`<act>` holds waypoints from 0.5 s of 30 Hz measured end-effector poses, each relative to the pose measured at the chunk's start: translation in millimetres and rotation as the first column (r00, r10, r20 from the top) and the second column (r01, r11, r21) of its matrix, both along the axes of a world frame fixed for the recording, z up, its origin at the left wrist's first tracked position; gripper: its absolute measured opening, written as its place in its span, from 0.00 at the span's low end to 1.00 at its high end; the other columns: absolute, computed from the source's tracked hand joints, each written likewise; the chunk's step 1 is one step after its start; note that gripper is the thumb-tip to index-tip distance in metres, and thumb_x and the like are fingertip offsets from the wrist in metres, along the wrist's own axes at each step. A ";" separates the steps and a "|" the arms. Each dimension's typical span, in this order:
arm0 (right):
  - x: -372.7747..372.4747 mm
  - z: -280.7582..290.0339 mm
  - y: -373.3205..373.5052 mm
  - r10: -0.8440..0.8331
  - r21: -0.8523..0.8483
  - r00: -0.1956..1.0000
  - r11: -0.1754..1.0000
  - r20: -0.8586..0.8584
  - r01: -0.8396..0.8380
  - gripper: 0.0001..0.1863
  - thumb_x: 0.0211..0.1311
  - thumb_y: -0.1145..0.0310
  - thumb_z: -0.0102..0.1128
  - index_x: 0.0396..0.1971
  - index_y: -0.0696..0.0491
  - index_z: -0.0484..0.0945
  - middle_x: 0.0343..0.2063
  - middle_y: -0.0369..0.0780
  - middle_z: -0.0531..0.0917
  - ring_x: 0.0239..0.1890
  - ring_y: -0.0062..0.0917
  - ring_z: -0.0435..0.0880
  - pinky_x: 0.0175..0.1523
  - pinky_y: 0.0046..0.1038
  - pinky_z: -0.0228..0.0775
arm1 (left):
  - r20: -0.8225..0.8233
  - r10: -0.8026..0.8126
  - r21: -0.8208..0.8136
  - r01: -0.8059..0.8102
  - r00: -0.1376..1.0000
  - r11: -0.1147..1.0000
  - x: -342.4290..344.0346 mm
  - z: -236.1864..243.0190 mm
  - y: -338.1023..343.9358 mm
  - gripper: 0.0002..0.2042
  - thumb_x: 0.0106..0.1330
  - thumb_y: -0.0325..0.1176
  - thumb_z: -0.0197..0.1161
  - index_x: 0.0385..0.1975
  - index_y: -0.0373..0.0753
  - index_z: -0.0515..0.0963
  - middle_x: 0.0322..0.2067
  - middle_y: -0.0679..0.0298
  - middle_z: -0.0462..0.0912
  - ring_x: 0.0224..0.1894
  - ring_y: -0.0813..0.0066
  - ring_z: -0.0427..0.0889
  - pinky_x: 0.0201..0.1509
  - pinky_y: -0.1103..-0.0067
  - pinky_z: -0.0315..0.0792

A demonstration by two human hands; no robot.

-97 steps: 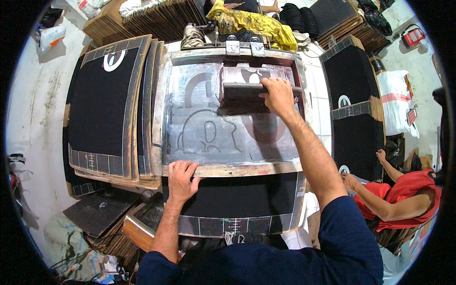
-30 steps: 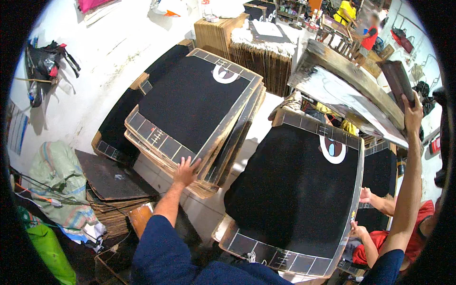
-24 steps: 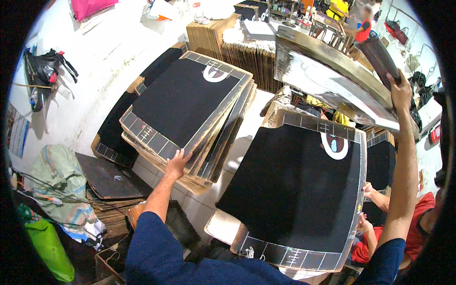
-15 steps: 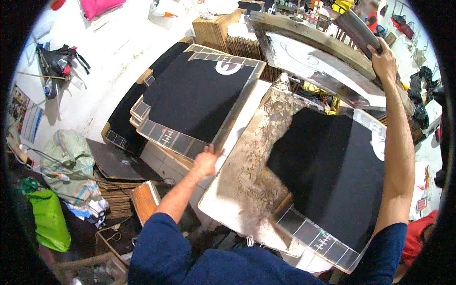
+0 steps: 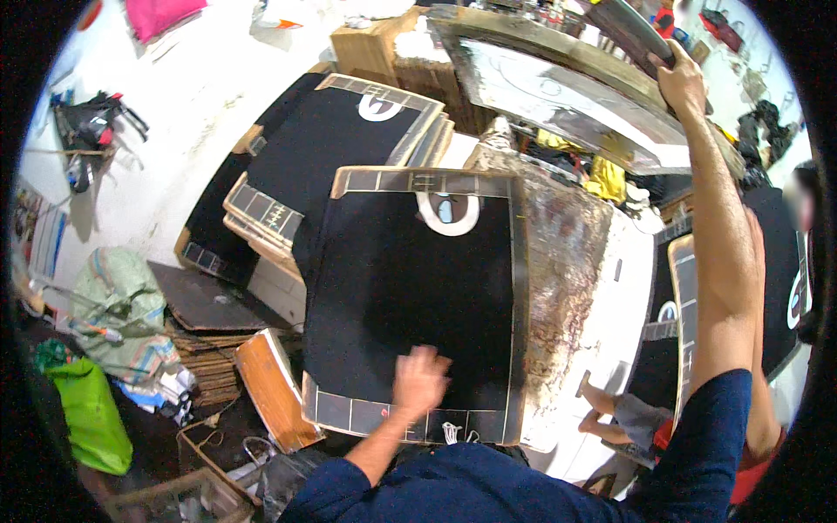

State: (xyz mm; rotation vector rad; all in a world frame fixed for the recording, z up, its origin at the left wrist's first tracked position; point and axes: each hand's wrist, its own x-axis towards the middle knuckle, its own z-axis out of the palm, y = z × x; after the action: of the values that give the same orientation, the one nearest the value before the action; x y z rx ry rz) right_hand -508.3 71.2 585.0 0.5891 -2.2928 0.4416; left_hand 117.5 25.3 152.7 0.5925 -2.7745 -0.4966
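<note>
A board covered in black fabric (image 5: 392, 288), with taped, lined strips along its edges and a white eye print (image 5: 448, 214) near its far edge, lies before me. Over its near part is my left hand (image 5: 421, 381), slightly blurred, fingers outstretched and holding nothing; I cannot tell if it touches the cloth. My right hand (image 5: 682, 80), arm stretched far forward, is wrapped round a dark squeegee (image 5: 632, 26). Just below that hand, a raised wooden-edged printing screen (image 5: 567, 96) slants over the far end of the table. Its mesh carries faint curved lines.
A stained, crusted tabletop (image 5: 567, 288) shows right of the board. More black boards (image 5: 301, 139) are stacked at far left. On the right, a co-worker's arm (image 5: 760, 340) runs beside mine, next to another black board (image 5: 684, 305). A wooden box (image 5: 275, 388) and green bag (image 5: 87, 410) stand lower left.
The top board of the left stack has come across onto the table before me. The board formerly on the table has moved off to the right. My left hand has left the board's corner.
</note>
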 end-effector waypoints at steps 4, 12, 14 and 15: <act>22.0 0.7 -4.5 -0.009 -0.067 0.999 0.998 -0.035 0.007 0.27 0.66 0.47 0.66 0.63 0.37 0.79 0.53 0.46 0.87 0.58 0.43 0.84 0.60 0.47 0.74 | 0.178 0.743 -0.101 -0.739 0.645 0.666 113.3 -38.3 -115.8 0.33 0.70 0.51 0.63 0.68 0.34 0.71 0.74 0.39 0.61 0.78 0.41 0.55 0.80 0.50 0.49; 74.0 -2.7 -0.6 0.129 -0.218 0.990 0.966 -0.059 -0.139 0.20 0.60 0.63 0.73 0.52 0.48 0.83 0.44 0.47 0.88 0.51 0.46 0.86 0.54 0.43 0.77 | 0.046 0.893 0.189 -0.882 0.447 0.432 140.1 -35.6 -231.0 0.32 0.72 0.63 0.61 0.38 0.31 0.85 0.34 0.43 0.88 0.38 0.41 0.86 0.42 0.55 0.75; 76.8 -4.5 -1.2 0.117 -0.213 0.992 0.969 -0.055 -0.126 0.20 0.61 0.62 0.73 0.52 0.48 0.83 0.45 0.48 0.88 0.51 0.46 0.86 0.55 0.43 0.77 | -0.029 0.877 0.190 -0.859 0.479 0.475 115.3 -34.6 -219.8 0.32 0.72 0.62 0.61 0.37 0.30 0.85 0.34 0.43 0.88 0.37 0.40 0.86 0.41 0.57 0.76; 77.5 -5.3 -1.2 0.107 -0.220 0.993 0.969 -0.042 -0.113 0.21 0.61 0.62 0.73 0.53 0.48 0.82 0.45 0.48 0.88 0.52 0.46 0.86 0.55 0.43 0.77 | -0.053 0.856 0.156 -0.842 0.515 0.516 101.3 -33.8 -212.2 0.31 0.72 0.61 0.62 0.37 0.31 0.85 0.35 0.42 0.88 0.40 0.40 0.86 0.42 0.56 0.77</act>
State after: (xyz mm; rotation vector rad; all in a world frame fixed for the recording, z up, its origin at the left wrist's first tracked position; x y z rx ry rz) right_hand -430.8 70.1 579.7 0.6068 -2.1520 0.7281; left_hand 218.8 -186.9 119.0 1.7490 -1.9449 -0.4096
